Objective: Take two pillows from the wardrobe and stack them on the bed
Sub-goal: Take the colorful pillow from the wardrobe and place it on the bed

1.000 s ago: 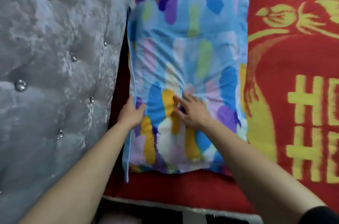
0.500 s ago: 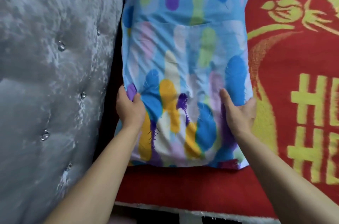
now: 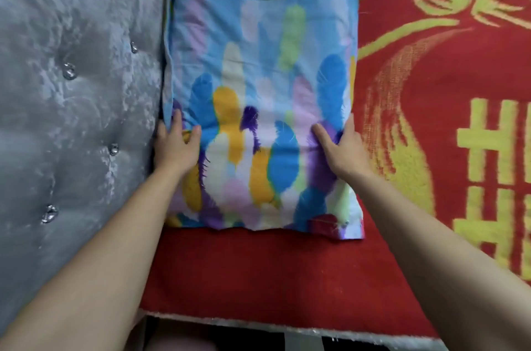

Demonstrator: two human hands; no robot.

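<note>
**Both hands grip the sides of a feather-print pillow on the red bed cover**

Head view: the pillow (image 3: 264,86), blue with feather shapes in yellow, purple, green and white, lies flat on the red blanket (image 3: 258,273) that covers the bed. Its long axis runs away from the person, from the short near edge just behind the wrists up to the top of the picture, where the far end is cut off. Its left long side lies against the grey tufted headboard (image 3: 71,91); its right long side borders the yellow pattern woven into the blanket.

The left hand (image 3: 175,146) clasps the left edge near the close end: the thumb lies on top of the fabric, pointing inward, and the fingers (image 3: 175,123) curl over the edge into the gap beside the headboard, where their tips are hidden. The right hand (image 3: 343,146) mirrors it on the right edge, thumb pressed onto the purple patch on top and fingers wrapped over the side, their tips out of sight under the pillow. Fabric bunches between each thumb and its fingers.

Whether a second pillow lies beneath this one cannot be told; only a sliver of dark red shows at the near right corner. Below the blanket's near edge a pale trim and a dark gap are blurred.
</note>
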